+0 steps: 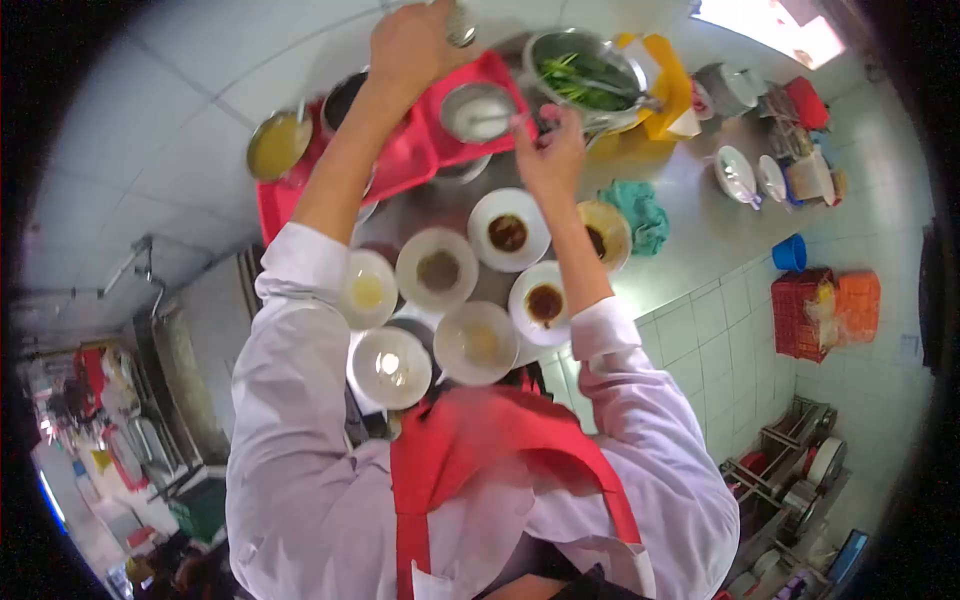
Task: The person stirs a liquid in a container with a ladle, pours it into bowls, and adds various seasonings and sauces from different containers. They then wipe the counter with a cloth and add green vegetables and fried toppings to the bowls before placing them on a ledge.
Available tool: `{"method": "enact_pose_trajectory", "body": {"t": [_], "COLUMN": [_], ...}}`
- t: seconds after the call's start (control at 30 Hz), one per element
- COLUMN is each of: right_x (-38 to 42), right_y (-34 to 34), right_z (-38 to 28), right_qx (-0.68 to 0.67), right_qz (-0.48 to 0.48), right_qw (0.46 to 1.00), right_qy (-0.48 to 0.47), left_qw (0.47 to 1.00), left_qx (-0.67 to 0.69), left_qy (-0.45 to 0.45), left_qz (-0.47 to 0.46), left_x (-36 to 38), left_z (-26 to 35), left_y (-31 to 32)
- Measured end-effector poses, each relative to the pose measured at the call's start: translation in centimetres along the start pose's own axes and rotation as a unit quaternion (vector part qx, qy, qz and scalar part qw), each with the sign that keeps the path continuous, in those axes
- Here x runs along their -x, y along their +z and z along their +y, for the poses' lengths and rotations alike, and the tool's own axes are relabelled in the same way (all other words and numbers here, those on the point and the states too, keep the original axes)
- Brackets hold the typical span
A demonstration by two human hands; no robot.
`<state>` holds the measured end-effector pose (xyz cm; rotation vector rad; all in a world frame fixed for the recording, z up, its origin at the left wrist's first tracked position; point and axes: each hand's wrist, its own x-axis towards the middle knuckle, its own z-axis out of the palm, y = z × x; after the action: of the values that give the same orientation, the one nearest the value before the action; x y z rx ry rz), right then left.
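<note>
My left hand [408, 48] reaches over the red tray to the wall side, fingers curled beside a small shiny round container [461, 27]; its grip is partly hidden. In my right hand [554, 158] the fingers pinch the handle of a spoon [497, 118]. That spoon reaches into a steel bowl [453, 100] of white powder or grains standing in the red tray [412, 150]. Below my hands stand several white bowls, one holding dark sauce [507, 233], another a brownish content [437, 271], another a pale yellow one [367, 291].
A steel bowl of green vegetables [583, 70] stands at the back beside a yellow box [668, 88]. At the tray's left is a pot of yellow liquid [272, 152]. A green cloth [638, 218] lies right of the bowls on the steel counter [690, 225].
</note>
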<state>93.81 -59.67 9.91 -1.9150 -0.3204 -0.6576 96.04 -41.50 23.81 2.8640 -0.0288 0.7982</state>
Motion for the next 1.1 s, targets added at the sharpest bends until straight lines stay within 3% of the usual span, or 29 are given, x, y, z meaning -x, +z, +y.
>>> {"method": "enact_pose_trajectory", "body": {"t": [0.03,0.1,0.17,0.23,0.27,0.3,0.33,0.37,0.43,0.47,0.5,0.53,0.57,0.63,0.7,0.77,0.83,0.87,0.9,0.97,1.0,1.03,1.1], "right_x": [1.1,3.8,6.9,11.6,13.2,14.9,16.5,17.4,19.6,20.4,21.1,20.9,20.3,19.4,19.0,19.2,19.6,21.0,21.7,20.5,19.8,20.0,20.6], "right_y": [0.1,-0.1,0.4,2.7,3.9,4.6,5.2,5.9,7.6,8.5,8.5,8.3,8.1,7.3,7.5,8.1,8.3,9.3,9.8,9.8,9.2,9.2,9.6], "right_z": [-1.1,-4.3,-5.8,-5.6,-5.5,-5.3,-5.2,-4.9,-4.3,-4.2,-3.8,-4.4,-5.7,-8.0,-9.3,-10.4,-11.2,-10.6,-9.4,-11.0,-11.8,-11.7,-10.5], "right_qx": [-0.084,-0.295,-0.521,-0.583,-0.585,-0.537,-0.486,-0.484,-0.328,-0.283,-0.279,-0.162,-0.042,-0.041,0.006,-0.044,-0.012,0.084,0.086,0.014,-0.025,-0.022,0.094], "right_qz": [0.004,-0.148,-0.314,-0.378,-0.386,-0.376,-0.361,-0.365,-0.426,-0.409,-0.412,-0.447,-0.47,-0.503,-0.322,-0.272,-0.312,-0.421,-0.42,-0.385,-0.325,-0.327,-0.35], "right_qw": [0.996,0.913,0.712,0.577,0.576,0.635,0.69,0.689,0.785,0.839,0.839,0.871,0.881,0.863,0.919,0.935,0.912,0.872,0.873,0.907,0.924,0.924,0.89], "right_qy": [0.028,0.241,0.352,0.429,0.421,0.409,0.396,0.397,0.307,0.221,0.221,0.12,0.015,0.023,-0.228,-0.225,-0.268,-0.235,-0.235,-0.17,-0.198,-0.197,-0.276], "left_qw": [0.994,0.998,0.996,0.968,0.956,0.933,0.933,0.923,0.909,0.919,0.927,0.936,0.937,0.942,0.924,0.905,0.902,0.936,0.935,0.879,0.881,0.873,0.86], "left_qx": [0.023,0.054,0.088,0.249,0.284,0.32,0.32,0.339,0.362,0.323,0.285,0.246,0.247,0.274,0.312,0.342,0.392,0.317,0.318,0.44,0.44,0.46,0.485], "left_qy": [0.057,0.035,0.013,0.022,-0.05,-0.122,-0.125,-0.132,-0.149,-0.14,-0.129,-0.106,-0.108,-0.091,-0.132,-0.165,-0.147,-0.117,-0.115,-0.156,-0.154,-0.153,-0.156], "left_qz": [0.09,0.026,-0.02,-0.002,-0.056,-0.112,-0.108,-0.123,-0.143,-0.175,-0.207,-0.229,-0.224,-0.173,-0.175,-0.19,-0.108,-0.104,-0.104,-0.092,-0.088,-0.053,-0.021], "left_x": [2.5,8.2,13.2,19.1,21.6,24.1,26.4,28.6,32.2,32.8,33.3,33.4,33.7,34.9,35.4,35.6,36.1,36.5,37.5,37.6,37.1,36.4,36.6], "left_z": [0.4,-0.5,-1.8,-4.0,-5.0,-6.1,-7.6,-9.2,-10.9,-11.5,-12.0,-12.2,-12.9,-13.8,-13.8,-14.2,-14.0,-15.0,-15.4,-15.8,-15.8,-14.6,-13.2], "left_y": [-2.4,-5.1,-6.6,-4.7,-4.2,-3.3,-1.7,0.2,2.6,3.5,4.3,4.5,5.5,6.5,6.1,5.5,6.4,7.9,9.4,10.0,9.8,8.3,7.1]}}
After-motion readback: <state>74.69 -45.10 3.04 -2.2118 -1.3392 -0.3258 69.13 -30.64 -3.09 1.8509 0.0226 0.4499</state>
